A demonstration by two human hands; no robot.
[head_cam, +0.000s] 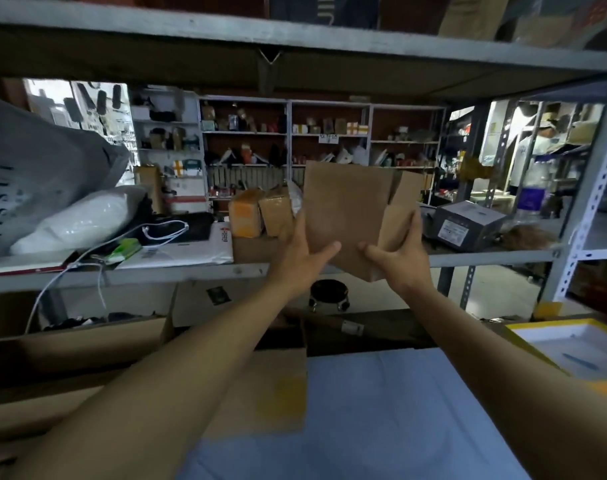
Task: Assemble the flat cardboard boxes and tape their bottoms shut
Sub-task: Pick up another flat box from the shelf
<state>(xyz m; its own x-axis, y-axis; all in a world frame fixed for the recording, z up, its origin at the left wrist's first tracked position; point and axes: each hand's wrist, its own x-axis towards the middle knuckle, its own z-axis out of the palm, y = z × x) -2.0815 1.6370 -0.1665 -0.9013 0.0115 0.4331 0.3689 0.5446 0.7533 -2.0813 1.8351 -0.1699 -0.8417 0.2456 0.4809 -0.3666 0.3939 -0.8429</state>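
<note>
Presently, item one: flat cardboard box [347,216], centre frame, held up before the shelf [191,271], my left hand [304,258] and right hand [395,258] pinching its lower edges, thumbs in front; risk, I judge, panels buckling if squeezed unevenly.

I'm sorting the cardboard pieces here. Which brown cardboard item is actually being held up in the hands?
The flat brown cardboard box, gripped between left hand and right hand. The two taped parcels sit on the shelf untouched.
</note>
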